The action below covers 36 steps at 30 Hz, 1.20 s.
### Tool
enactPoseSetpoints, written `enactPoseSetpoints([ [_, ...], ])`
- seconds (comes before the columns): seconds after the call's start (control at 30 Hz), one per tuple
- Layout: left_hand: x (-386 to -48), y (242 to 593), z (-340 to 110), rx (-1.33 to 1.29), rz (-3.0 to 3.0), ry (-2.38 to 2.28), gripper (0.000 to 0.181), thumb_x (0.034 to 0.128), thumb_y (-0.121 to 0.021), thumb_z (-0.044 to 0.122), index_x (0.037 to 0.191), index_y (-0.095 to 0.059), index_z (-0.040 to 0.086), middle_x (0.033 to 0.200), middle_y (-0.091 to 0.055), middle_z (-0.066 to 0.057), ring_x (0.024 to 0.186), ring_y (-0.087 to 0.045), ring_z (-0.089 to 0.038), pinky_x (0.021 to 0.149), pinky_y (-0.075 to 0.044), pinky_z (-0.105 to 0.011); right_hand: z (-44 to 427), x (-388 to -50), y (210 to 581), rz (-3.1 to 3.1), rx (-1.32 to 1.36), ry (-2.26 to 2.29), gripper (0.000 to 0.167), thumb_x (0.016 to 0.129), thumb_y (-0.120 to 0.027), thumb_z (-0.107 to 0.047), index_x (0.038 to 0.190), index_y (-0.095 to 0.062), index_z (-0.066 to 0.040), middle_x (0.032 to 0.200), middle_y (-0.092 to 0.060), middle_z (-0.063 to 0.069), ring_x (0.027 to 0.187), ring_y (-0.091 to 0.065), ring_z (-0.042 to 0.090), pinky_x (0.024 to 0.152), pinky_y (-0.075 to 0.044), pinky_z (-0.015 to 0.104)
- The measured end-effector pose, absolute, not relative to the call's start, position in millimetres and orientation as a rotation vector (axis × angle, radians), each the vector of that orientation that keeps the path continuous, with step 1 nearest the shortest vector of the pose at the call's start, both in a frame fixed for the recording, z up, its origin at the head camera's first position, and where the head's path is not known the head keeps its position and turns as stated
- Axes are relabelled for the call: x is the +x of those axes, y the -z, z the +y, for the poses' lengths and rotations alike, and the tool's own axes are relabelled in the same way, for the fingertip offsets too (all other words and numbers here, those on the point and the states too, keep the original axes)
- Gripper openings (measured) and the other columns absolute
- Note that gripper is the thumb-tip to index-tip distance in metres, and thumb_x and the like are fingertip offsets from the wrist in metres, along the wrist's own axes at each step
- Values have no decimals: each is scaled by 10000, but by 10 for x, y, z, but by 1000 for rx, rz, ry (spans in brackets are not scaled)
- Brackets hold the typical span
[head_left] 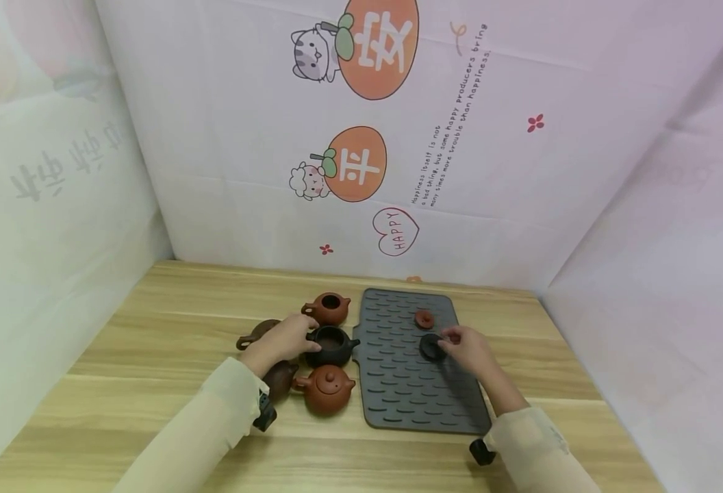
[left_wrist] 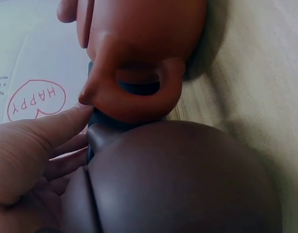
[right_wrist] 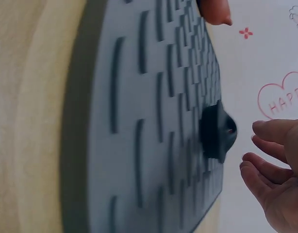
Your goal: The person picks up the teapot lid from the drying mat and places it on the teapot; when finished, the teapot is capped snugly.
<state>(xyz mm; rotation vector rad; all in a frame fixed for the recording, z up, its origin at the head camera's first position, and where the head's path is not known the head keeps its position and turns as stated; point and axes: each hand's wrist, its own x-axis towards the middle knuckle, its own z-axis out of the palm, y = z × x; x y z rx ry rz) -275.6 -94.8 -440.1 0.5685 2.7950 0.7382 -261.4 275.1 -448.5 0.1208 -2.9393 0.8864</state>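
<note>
Lower frame, left of centre: left hand (head_left: 286, 337) at open-topped round black clay teapot (head_left: 338, 357), can't tell grip. Right of centre: right hand (head_left: 469, 350) half-open, empty, beside round black lid (head_left: 430, 348) on grey ridged mat (head_left: 398, 400).

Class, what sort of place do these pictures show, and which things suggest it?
Probably a screened-off tabletop workspace: printed white sheeting stands around three sides of a wood-grain table, which holds several teapots and a ridged grey mat.

Site is a tabletop booth: white sheets (head_left: 244, 150) with cartoon prints (head_left: 357, 164) enclose a wood-grain table (head_left: 312, 459) on three sides; wider premises cannot be determined.
</note>
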Motion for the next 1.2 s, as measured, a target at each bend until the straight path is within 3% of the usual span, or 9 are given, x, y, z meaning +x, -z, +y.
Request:
enactPoseSetpoints([
  [0.37,-2759,4436,-945,573,2801,-750,423,896,-737,213,1252,-635,7,1232,-619,-127,1189,-540,-314,951,-469,-444,2751,-2666,4677,-2942,114,-845,141,883,-720,-111,971,-703,-2,919,-689,113,880,-641,303,727,-524,445],
  [0.7,-2761,4422,-971,590,2799,-752,421,886,-746,195,1243,-638,0,1210,-631,-128,1161,-561,-310,934,-480,-440,2711,-2694,4690,-2931,42,-911,105,884,-709,-105,946,-694,-22,950,-688,122,904,-638,310,736,-517,447],
  [1.2,-2761,4391,-969,596,2800,-742,415,885,-747,199,1234,-643,-2,1196,-636,-131,1147,-570,-304,933,-481,-439,2483,-2704,4469,-2938,41,-896,104,874,-735,-168,926,-725,-79,939,-699,67,860,-632,239,748,-500,437],
])
